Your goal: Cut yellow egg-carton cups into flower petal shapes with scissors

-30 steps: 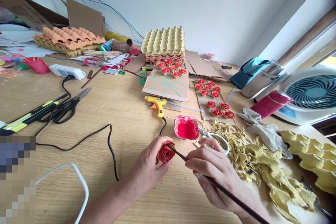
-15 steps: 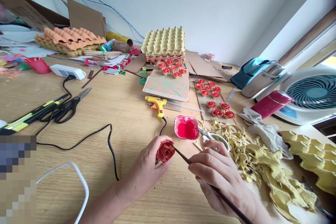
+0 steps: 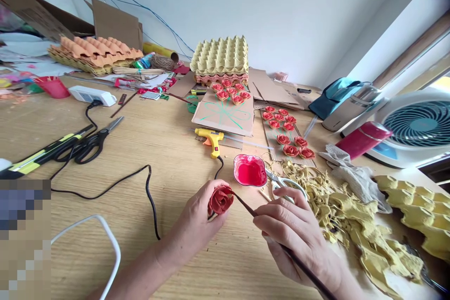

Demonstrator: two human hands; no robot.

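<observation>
Between its thumb and fingers my left hand (image 3: pixel 200 220) grips a red paper rose (image 3: pixel 221 200), its petals facing up. A dark-handled paintbrush (image 3: pixel 248 208) is held in my right hand (image 3: pixel 293 229), and its tip touches the rose's upper right petal edge. Just beyond the rose stands a small dish of red paint (image 3: pixel 250 170). White-handled scissors (image 3: pixel 286 184) lie beside the dish, partly behind my right fingers. A yellow glue gun (image 3: pixel 211 139) rests farther back.
Finished-looking red roses (image 3: pixel 288 126) sit on cardboard at the right. Yellow egg-carton scraps (image 3: pixel 337 206) are heaped near my right hand. Black scissors (image 3: pixel 92 143) and a black cord (image 3: pixel 147 183) lie at the left. Stacked egg trays (image 3: pixel 221 56) stand at the back.
The pale spot on the rose's upper right petal is now red, with the brush tip on that edge. The rose has shifted very slightly up and left.
</observation>
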